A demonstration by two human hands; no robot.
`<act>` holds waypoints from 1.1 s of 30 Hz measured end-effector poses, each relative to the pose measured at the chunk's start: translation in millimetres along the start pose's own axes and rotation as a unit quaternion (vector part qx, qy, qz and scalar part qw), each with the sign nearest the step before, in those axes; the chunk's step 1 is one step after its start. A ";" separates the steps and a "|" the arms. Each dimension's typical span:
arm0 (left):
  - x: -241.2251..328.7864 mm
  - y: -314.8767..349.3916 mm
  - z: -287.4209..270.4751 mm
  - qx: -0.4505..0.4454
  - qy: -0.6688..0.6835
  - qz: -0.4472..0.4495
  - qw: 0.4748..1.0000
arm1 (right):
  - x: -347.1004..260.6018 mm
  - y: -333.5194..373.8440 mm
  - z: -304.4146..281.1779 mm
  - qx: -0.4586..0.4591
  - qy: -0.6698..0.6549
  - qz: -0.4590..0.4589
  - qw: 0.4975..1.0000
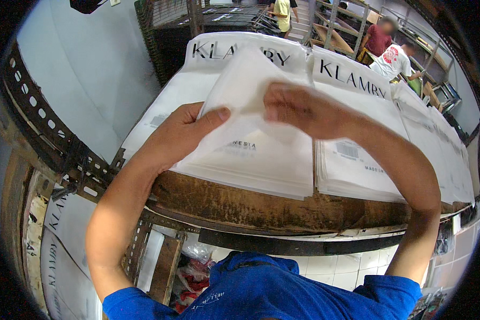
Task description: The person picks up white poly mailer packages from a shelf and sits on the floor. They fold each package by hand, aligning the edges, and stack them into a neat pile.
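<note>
My left hand [193, 127] grips the side of a translucent white plastic bag [245, 93], its thumb lying on top and its other fingers hidden beneath. The bag's far part is lifted and bent into a peak above a flat stack of similar printed bags [240, 178]. Beside the raised bag, my right hand [293, 109] is blurred by motion, with its fingers curled inward. Whether it pinches the bag's edge I cannot make out.
More stacks of printed white bags [357, 173] lie to the right on a worn wooden table [240, 205]. A perforated metal frame [42, 106] runs along the left. Dark racks [218, 21] stand behind. Two people [392, 56] work at the far right, near metal shelves [338, 26].
</note>
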State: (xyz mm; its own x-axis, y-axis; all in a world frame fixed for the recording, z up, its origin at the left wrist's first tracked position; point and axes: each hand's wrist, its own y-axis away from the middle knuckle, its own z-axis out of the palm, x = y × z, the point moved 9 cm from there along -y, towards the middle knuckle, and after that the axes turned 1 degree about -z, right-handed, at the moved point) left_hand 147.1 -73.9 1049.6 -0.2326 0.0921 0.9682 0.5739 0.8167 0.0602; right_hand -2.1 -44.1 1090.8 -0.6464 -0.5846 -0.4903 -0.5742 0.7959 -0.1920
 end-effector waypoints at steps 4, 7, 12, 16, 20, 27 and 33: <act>14.6 6.0 4.4 -0.008 -0.135 0.134 0.982 | -16.7 -22.8 -19.6 0.094 0.101 -0.090 0.986; 4.9 0.2 -8.1 0.032 -0.118 0.077 0.989 | -24.4 -20.3 -28.4 0.161 0.080 -0.138 0.974; -11.1 -2.9 -20.3 0.084 0.032 -0.019 0.996 | -1.4 21.8 -8.9 0.034 0.002 -0.044 0.998; -14.6 -6.7 -23.0 0.078 0.019 -0.030 0.996 | -7.1 33.4 20.1 -0.058 -0.012 -0.069 0.996; -12.3 -4.3 -20.8 0.074 0.013 -0.040 0.996 | 2.4 32.3 25.3 -0.055 -0.025 -0.067 0.996; -7.0 -1.3 -15.1 0.080 -0.006 -0.028 0.996 | 7.6 12.8 12.5 -0.102 -0.077 -0.021 0.992; -2.5 1.9 -15.5 0.081 -0.010 -0.013 0.997 | -3.6 6.6 18.8 -0.208 -0.073 -0.009 0.975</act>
State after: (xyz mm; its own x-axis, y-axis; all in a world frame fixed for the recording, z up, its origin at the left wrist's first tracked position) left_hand 161.0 -81.5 1051.1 -0.2625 0.0803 0.9616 0.4345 0.8996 0.0435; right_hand 5.9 -33.7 1075.3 -0.5735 -0.5441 -0.6124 -0.7581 0.6358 0.1450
